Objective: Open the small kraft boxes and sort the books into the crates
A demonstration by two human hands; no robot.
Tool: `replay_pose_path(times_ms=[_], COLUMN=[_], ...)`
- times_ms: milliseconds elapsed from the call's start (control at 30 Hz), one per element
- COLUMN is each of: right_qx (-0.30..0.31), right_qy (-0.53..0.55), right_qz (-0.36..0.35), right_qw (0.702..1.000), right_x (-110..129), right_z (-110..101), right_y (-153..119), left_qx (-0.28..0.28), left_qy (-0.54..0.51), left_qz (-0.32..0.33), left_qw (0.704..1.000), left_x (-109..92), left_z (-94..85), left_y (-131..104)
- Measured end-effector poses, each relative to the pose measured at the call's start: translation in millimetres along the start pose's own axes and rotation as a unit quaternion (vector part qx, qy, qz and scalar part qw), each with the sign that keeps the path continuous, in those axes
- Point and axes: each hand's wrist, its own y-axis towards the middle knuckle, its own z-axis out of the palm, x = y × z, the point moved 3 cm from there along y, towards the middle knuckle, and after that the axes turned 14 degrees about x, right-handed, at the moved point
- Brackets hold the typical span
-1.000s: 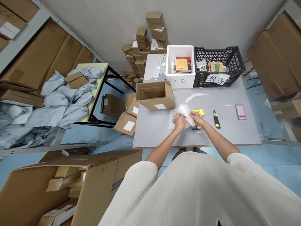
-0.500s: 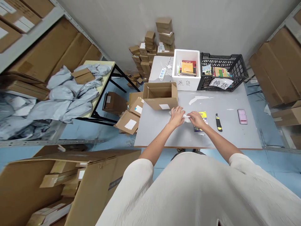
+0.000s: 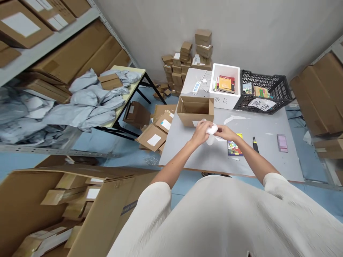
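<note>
Over the grey table (image 3: 177, 150), my left hand (image 3: 200, 133) is closed around crumpled white wrapping (image 3: 211, 129), thin and partly see-through where it hangs down. My right hand (image 3: 225, 132) pinches the same wrapping from the right, fingertips together. Whether anything lies inside the wrapping I cannot make out. Just behind my left hand stands an open cardboard box (image 3: 195, 116) with a white label. A colourful book (image 3: 233, 149) lies flat under my right wrist, partly covered by it. To the right of my forearm rests a black and yellow utility knife (image 3: 255, 145).
At the table's back are a white foam box (image 3: 223, 102) and a black crate (image 3: 278, 93), both holding books. A power strip (image 3: 196, 87) lies left of them. A pink item (image 3: 282, 143) is at the right. A large open carton (image 3: 107, 210) stands at my left.
Both hands have lifted the white wrapping off the tabletop, and it is now bunched up between them. The view has shifted, so the scene sits further right and lower.
</note>
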Motion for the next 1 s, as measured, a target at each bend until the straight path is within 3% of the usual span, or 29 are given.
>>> replay_pose_path(times_ms=[167, 367, 500, 700, 867, 1000], right_qx=[-0.101, -0.184, -0.211, -0.22, -0.25, -0.272], right_qy=[-0.065, -0.193, -0.251, -0.276, -0.29, -0.298], right_qz=[-0.068, -0.109, -0.113, -0.074, -0.08, -0.068], right_qw=[0.99, 0.958, 0.938, 0.933, 0.92, 0.913], right_x=[38.4, 64.4, 66.6, 49.1, 40.7, 30.6], right_z=[-9.7, -36.9, -47.7, -55.1, -62.2, -65.8], right_y=[46.0, 101.2, 132.6, 167.6, 177.8, 179.4], left_qx=[-0.09, -0.112, -0.137, -0.147, -0.146, -0.115], left_qy=[0.031, 0.079, 0.091, 0.08, 0.087, 0.11], left_qz=[-0.013, -0.036, -0.059, -0.102, -0.079, -0.084], left_qw=[0.995, 0.99, 0.985, 0.981, 0.982, 0.984], left_x=[0.4, 7.1, 29.9, 74.0, 81.1, 87.2], left_z=[-53.3, -97.3, -108.1, -115.2, -125.8, -123.4], left_y=[-2.8, 6.0, 23.3, 53.1, 66.6, 71.5])
